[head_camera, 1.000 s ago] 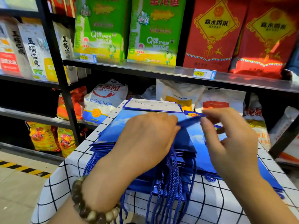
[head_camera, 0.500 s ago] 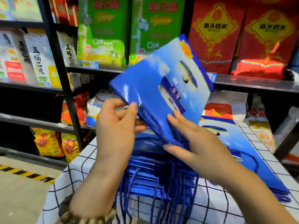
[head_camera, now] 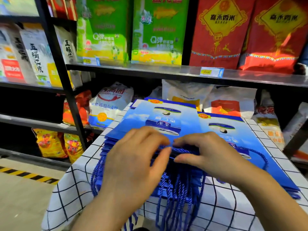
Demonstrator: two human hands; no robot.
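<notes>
Left grip (head_camera: pixel 133 164) and right grip (head_camera: pixel 211 157) each pinch the near edge of the top blue paper bag (head_camera: pixel 166 117), fingers above, thumbs below by its cord handle (head_camera: pixel 185 150). It lies flat on the stack of blue bags (head_camera: pixel 113 142) on the checked-cloth bench (head_camera: pixel 75 189). Second pile (head_camera: pixel 241 139) sits just to the right, shelf (head_camera: pixel 150 70) behind.

head view, forward and down, close

flat blue paper bags (head_camera: pixel 168 117) with blue twisted cord handles (head_camera: pixel 176 194) on a white cloth with a black grid (head_camera: pixel 75 185); behind, green (head_camera: pixel 103 29) and red rice packs (head_camera: pixel 218 32).
</notes>
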